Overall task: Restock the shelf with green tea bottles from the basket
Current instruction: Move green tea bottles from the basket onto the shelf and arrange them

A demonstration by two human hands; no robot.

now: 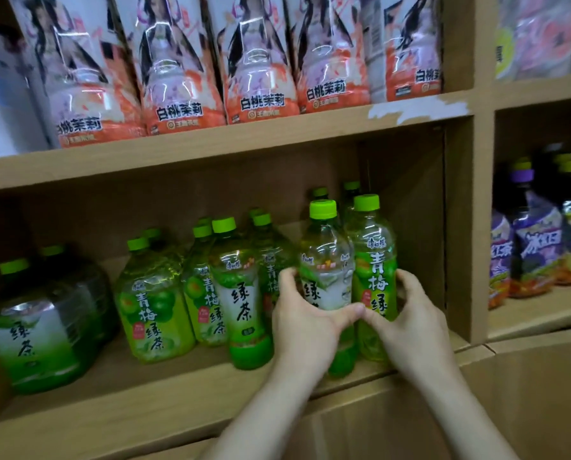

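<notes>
Several green-capped tea bottles stand on the middle wooden shelf (178,390). At the right front, a green tea bottle (325,260) with a white-green label and a plum green tea bottle (373,254) with a yellow-green label stand side by side. My left hand (305,323) grips the green tea bottle from the left. My right hand (410,313) wraps around the plum green tea bottle from the right. Both thumbs meet in front of the pair. No basket is in view.
More green tea bottles (241,293) and a large green jug (38,327) fill the shelf's left. Pink peach-jasmine packs (184,78) line the shelf above. Purple-labelled bottles (536,244) stand in the right compartment behind a wooden divider (460,227).
</notes>
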